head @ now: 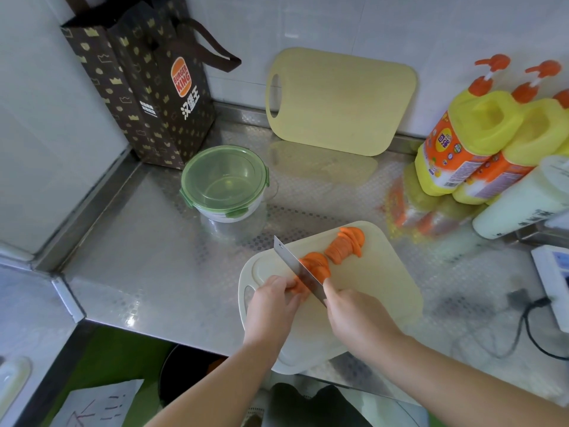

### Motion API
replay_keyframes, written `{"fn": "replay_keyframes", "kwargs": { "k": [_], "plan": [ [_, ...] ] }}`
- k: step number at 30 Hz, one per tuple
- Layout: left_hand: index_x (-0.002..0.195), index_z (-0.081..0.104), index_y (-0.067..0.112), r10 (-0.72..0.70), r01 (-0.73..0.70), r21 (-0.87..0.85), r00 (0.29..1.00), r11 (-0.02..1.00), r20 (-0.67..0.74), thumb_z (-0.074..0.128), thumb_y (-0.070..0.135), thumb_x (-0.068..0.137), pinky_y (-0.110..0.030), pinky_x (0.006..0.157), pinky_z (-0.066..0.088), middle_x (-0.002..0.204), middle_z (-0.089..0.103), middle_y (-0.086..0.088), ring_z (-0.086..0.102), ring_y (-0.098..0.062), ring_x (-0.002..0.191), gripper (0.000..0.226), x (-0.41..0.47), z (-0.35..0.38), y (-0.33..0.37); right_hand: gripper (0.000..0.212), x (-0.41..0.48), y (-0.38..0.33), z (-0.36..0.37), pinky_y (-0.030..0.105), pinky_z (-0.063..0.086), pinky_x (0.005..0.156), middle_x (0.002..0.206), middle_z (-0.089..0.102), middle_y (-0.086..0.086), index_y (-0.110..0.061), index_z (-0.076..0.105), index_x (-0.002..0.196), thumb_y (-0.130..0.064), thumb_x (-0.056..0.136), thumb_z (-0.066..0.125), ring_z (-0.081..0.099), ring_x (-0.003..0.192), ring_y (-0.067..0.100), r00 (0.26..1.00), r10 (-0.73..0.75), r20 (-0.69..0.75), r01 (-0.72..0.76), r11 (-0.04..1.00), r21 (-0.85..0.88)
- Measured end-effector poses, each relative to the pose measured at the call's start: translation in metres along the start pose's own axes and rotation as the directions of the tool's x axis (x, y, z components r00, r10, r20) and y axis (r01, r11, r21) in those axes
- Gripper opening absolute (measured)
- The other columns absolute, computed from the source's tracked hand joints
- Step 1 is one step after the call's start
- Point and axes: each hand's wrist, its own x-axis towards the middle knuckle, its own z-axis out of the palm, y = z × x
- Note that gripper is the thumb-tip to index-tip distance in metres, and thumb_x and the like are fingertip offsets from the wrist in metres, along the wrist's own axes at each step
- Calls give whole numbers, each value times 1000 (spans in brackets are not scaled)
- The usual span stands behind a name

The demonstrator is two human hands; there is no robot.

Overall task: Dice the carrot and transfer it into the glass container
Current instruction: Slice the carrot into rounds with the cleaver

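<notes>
Leftmost, a dark brown paper bag (147,87) stands in the corner, printed with gold crowns, the Burger King logo and white characters "汉堡王". Just beside it we see the round glass container (224,183), its green clip lid on. On the pale cream plastic cutting board (378,291), our left hand (271,306) curls over and pinches the uncut orange carrot stub (297,288). The steel knife blade (295,266) is edge-down against it; the handle is hidden inside our right hand (357,318), wrapped round it. Two fans of orange carrot slices (346,245) lie beyond the blade. Further right, yellow pump bottles (471,134) carry orange labels too small for us to read; a white device (551,272) is cut off at the edge
</notes>
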Motion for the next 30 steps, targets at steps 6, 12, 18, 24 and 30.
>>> {"fn": "replay_keyframes", "kwargs": {
  "k": [6, 12, 18, 24, 30],
  "plan": [
    [97, 68, 22, 12, -12, 23, 1000, 1000, -8, 65, 31, 88, -19, 77, 41, 97, 63, 10, 58, -8, 90, 14, 2, 0, -1, 51, 2, -3, -3, 29, 32, 54, 107, 62, 9, -10, 18, 146, -4, 98, 33, 56, 78, 26, 998, -17, 56, 19, 999, -41],
    [99, 68, 19, 8, -8, 65, 1000, 998, 2, 63, 27, 89, -21, 81, 45, 102, 64, 6, 60, -10, 92, 14, 3, -2, 1, 45, 13, -7, 5, 32, 37, 63, 104, 61, 9, -8, 31, 134, 2, 91, 39, 64, 91, 28, 994, 2, 111, 1, 1000, -28],
    [91, 67, 29, 21, -21, 33, 1000, 999, 16, 64, 28, 87, -17, 73, 41, 94, 62, 13, 56, -6, 86, 5, 2, 0, -3, 28, 18, 3, 10, 30, 25, 46, 69, 42, -2, -11, 36, 126, -11, 98, 37, 49, 68, 26, 998, 31, 54, -34, 998, 53],
    [98, 68, 25, 17, -17, 9, 1000, 1000, -24, 66, 34, 86, -9, 70, 30, 95, 60, 16, 54, -3, 88, 15, 0, 1, -5, 37, 8, 5, 3, 31, 35, 60, 98, 63, 8, -12, 31, 136, -14, 99, 35, 63, 86, 29, 1000, 15, -20, -13, 998, 68],
    [92, 67, 28, 7, -7, -25, 1000, 1000, -10, 67, 28, 85, -19, 78, 41, 92, 60, 16, 56, -5, 88, 7, 1, 2, -5, 46, 0, 1, 3, 31, 34, 62, 103, 63, 8, -11, 22, 145, -13, 101, 33, 63, 89, 26, 1000, -4, -21, 5, 999, 32]
  ]
}}
